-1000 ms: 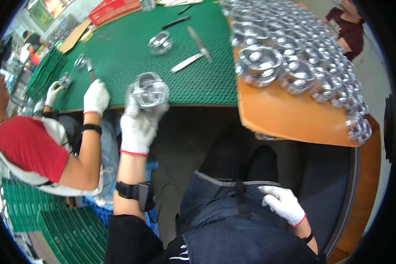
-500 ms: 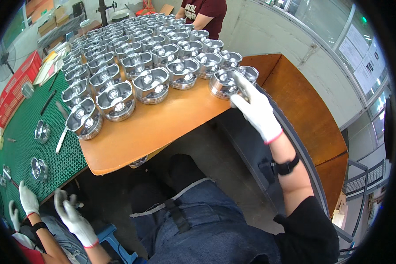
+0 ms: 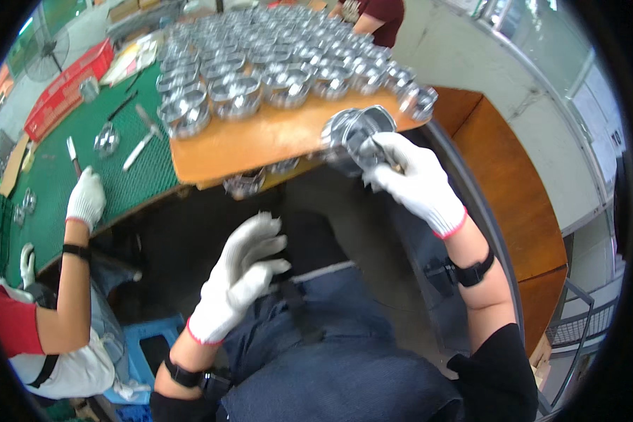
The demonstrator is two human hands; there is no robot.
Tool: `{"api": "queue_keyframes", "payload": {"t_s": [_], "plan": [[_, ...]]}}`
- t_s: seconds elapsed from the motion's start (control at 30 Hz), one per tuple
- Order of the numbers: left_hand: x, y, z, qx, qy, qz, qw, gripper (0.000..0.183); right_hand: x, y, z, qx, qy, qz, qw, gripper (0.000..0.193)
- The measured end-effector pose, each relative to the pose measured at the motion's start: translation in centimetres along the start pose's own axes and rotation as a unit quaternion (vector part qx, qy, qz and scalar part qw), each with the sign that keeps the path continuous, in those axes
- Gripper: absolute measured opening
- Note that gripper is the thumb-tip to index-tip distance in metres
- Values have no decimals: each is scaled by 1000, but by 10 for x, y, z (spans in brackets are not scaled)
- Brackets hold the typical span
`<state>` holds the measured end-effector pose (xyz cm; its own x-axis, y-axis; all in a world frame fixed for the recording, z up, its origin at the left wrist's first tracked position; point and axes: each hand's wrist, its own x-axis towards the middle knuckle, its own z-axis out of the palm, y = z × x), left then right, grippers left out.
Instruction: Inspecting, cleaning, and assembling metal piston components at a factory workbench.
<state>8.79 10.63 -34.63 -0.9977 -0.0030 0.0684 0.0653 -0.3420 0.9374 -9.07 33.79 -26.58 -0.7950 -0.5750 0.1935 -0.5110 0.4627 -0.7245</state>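
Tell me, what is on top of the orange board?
Rows of shiny metal cups cover most of the orange board. The right hand holds one metal cup at its near edge. The far board surface is hidden.

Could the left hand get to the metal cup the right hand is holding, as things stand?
Probably yes: the left hand is empty and open over the lap, and nothing lies between it and the metal cup in the right hand.
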Motion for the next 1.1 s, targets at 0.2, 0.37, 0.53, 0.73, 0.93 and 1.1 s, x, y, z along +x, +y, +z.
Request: {"api": "queue_keyframes", "payload": {"t_s": [0.2, 0.37, 0.53, 0.73, 0.93, 1.1], "plan": [[-1, 4, -2, -237, -23, -89, 967, 120, -26, -43, 66, 112, -312, -194, 923, 39], [-14, 1, -30, -65, 97, -64, 991, 127, 3, -23, 62, -136, -172, -177, 959, 48], [5, 27, -24, 290, 39, -16, 956, 137, 15, -39, 73, -325, -203, -343, 858, 32], [8, -2, -42, 289, 4, 56, 956, 135, 21, -29, 89, -320, -174, -372, 854, 18], [3, 13, -32, 430, 71, 133, 890, 125, 28, -42, 80, -229, -318, -242, 888, 18], [4, 14, -36, 278, 212, 279, 894, 111, 37, -19, 111, 136, -337, -135, 922, 33]]}}
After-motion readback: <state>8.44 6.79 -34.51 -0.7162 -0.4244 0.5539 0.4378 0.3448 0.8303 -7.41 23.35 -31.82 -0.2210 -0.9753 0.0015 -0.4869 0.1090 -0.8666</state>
